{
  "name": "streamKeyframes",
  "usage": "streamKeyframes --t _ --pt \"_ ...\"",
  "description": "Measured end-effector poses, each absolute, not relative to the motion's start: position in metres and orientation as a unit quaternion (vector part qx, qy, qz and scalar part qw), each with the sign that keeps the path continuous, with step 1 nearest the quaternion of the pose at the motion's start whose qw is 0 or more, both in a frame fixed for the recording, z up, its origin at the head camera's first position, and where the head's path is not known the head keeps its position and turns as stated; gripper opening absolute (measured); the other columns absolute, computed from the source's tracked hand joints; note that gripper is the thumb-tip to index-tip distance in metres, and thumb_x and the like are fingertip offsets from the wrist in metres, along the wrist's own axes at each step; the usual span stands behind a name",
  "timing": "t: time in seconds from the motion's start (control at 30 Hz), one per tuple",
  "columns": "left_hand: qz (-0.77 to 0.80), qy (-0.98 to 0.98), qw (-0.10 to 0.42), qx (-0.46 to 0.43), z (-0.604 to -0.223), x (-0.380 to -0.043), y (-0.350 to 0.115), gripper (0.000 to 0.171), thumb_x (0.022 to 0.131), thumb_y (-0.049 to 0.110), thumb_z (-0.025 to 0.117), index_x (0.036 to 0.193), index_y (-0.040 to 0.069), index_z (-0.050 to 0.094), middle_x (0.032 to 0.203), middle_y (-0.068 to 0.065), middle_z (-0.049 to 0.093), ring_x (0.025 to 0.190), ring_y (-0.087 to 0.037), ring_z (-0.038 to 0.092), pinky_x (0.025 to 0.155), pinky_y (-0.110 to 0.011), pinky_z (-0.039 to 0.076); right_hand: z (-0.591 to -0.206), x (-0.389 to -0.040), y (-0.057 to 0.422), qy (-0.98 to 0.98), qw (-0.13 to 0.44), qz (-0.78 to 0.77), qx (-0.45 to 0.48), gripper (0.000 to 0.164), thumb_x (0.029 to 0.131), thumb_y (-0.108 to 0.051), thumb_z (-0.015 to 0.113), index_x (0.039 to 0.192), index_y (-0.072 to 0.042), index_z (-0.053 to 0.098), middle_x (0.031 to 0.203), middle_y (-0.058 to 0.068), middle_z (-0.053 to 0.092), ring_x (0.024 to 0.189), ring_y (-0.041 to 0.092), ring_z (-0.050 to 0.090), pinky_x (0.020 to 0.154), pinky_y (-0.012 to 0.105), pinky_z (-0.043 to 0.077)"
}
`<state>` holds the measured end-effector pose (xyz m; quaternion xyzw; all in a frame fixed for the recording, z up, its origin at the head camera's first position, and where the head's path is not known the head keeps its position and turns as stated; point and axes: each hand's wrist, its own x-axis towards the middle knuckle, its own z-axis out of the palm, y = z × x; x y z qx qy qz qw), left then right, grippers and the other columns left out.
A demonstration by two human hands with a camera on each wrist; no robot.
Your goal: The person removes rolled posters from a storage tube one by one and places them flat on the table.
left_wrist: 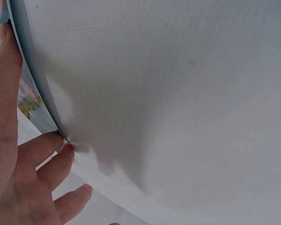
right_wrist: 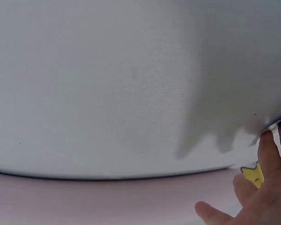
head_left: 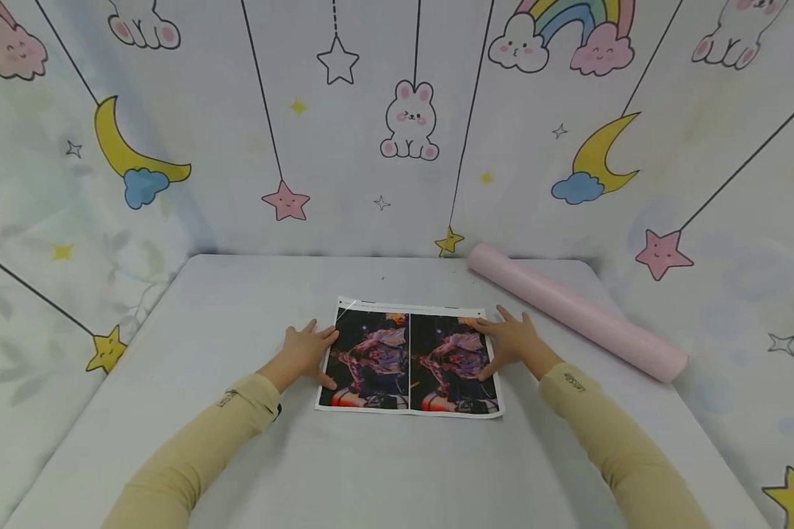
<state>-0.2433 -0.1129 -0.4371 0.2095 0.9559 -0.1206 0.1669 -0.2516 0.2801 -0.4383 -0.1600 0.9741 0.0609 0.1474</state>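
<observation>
A printed sheet (head_left: pixel 377 360) with two near-identical dark, colourful pictures side by side lies on the white-covered table (head_left: pixel 397 470). At its left edge, my left hand (head_left: pixel 306 353) has its fingers spread and touches the margin with thumb and fingertips. Opposite, my right hand (head_left: pixel 508 342) rests spread over the right edge, thumb on the picture. The left wrist view shows the fingers of the left hand (left_wrist: pixel 18 178) along the sheet's edge (left_wrist: pixel 30 101). Only part of the right hand (right_wrist: pixel 267 197) appears in the right wrist view, its fingertips by a white edge.
A pink roll (head_left: pixel 576 312) lies slantwise on the table at the right, beyond my right hand. Behind the table hangs a white backdrop (head_left: pixel 357 147) printed with rabbits, moons and stars.
</observation>
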Motion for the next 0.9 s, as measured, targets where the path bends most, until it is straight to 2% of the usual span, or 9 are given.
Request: streamKeyframes --t 0.17,0.57,0.9 --pt "-0.124 0.956 0.159 0.213 -0.437 -0.244 -0.109 0.110 0.055 0.070 0.070 0.142 0.013 0.035 0.146 -0.001 0.031 0.134 -0.036 0.023 0.092 -0.057 0.033 -0.439 -0.251 0.283 0.974 0.159 0.036 -0.158 0.122 0.042 -0.074 0.069 0.144 -0.020 0.029 0.149 0.005 0.026 0.136 0.040 0.006 0.097 0.069 0.006" --pt "-0.148 0.961 0.131 0.193 -0.438 -0.245 -0.099 0.113 0.047 0.068 0.075 0.138 0.011 0.041 0.142 -0.003 0.038 0.133 -0.034 0.026 0.090 -0.056 0.034 -0.445 -0.261 0.283 0.974 0.165 0.036 -0.153 0.123 0.044 -0.071 0.072 0.145 -0.018 0.026 0.150 0.008 0.021 0.136 0.040 0.005 0.095 0.071 0.009" --pt "-0.147 0.964 0.119 0.185 -0.439 -0.244 -0.098 0.111 0.046 0.065 0.077 0.136 0.010 0.044 0.140 -0.005 0.041 0.132 -0.035 0.027 0.089 -0.055 0.034 -0.440 -0.264 0.275 0.973 0.173 0.035 -0.147 0.122 0.045 -0.064 0.077 0.145 -0.016 0.027 0.149 0.009 0.023 0.136 0.041 0.003 0.096 0.070 0.008"
